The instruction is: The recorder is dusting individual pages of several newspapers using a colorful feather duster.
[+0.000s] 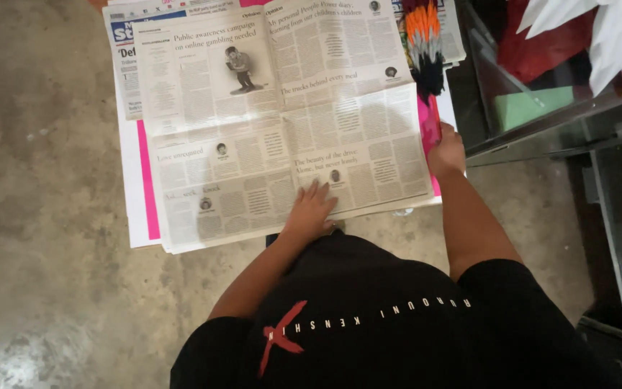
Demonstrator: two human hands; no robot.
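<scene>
An opened newspaper (275, 115) lies spread flat on the concrete floor over a pink and white sheet (144, 180). My left hand (312, 209) rests palm down with fingers apart on the newspaper's near edge. My right hand (446, 151) is closed on the pink handle of a brush-like tool (426, 54) with orange, white and black bristles, which lies along the newspaper's right edge. My black shirt fills the bottom of the view.
More newspaper sheets (127, 43) stick out beneath at the top left. A glass-and-metal cabinet (541, 137) stands at the right, holding a green block (530, 106), red material and white paper. Bare concrete floor (44, 216) spreads to the left.
</scene>
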